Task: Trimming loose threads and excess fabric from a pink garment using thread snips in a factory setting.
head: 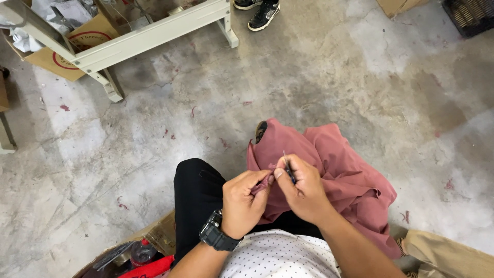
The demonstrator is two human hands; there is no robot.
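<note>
A dusty-pink garment (339, 175) lies draped over my lap and knee. My left hand (242, 203), with a black wristwatch on its wrist, pinches a small fold of the pink cloth between thumb and fingers. Right beside it, my right hand (303, 188) grips a thin dark tool with a pale tip (288, 167) and touches the same fold. Both hands meet at the fabric edge above my black trouser leg (198, 190).
A pale metal table frame (149, 36) stands at the upper left with a cardboard box (77, 44) under it. Another person's black shoes (262, 13) show at the top. A cardboard box with a red item and bottle (141, 255) sits at my lower left. Stained concrete floor (360, 77) surrounds me.
</note>
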